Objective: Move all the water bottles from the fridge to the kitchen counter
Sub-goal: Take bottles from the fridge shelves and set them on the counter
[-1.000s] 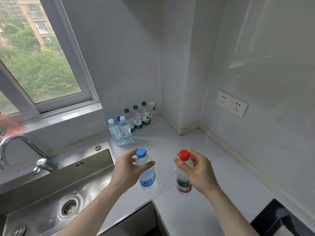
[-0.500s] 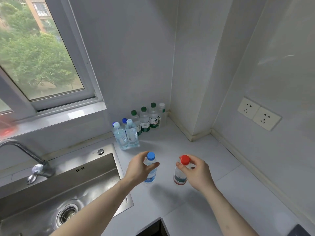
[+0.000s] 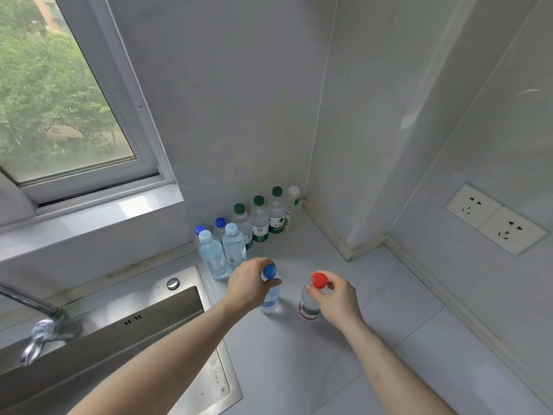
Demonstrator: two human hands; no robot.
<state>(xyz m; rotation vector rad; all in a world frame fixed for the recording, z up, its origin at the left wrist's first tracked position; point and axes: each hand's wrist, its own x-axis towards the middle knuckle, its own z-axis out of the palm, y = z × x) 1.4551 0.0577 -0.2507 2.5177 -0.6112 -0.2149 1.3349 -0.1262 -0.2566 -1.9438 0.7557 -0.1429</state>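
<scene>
Blue-capped bottle (image 3: 270, 295) gripped by left hand (image 3: 250, 284) — red-capped bottle (image 3: 309, 304) pinched by right hand (image 3: 338, 299) fingers.

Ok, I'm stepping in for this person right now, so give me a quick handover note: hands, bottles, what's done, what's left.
Left hand: grips the blue-capped bottle near its neck.
Right hand: pinches the red-capped bottle just under its cap.
Both bottles are upright, at or just above the counter; whether they rest on it is unclear.
Done: eight bottles already stand along the wall beside the sink.
Left: let go of these two. The fridge is out of view, so any remaining bottles are unknown.
</scene>
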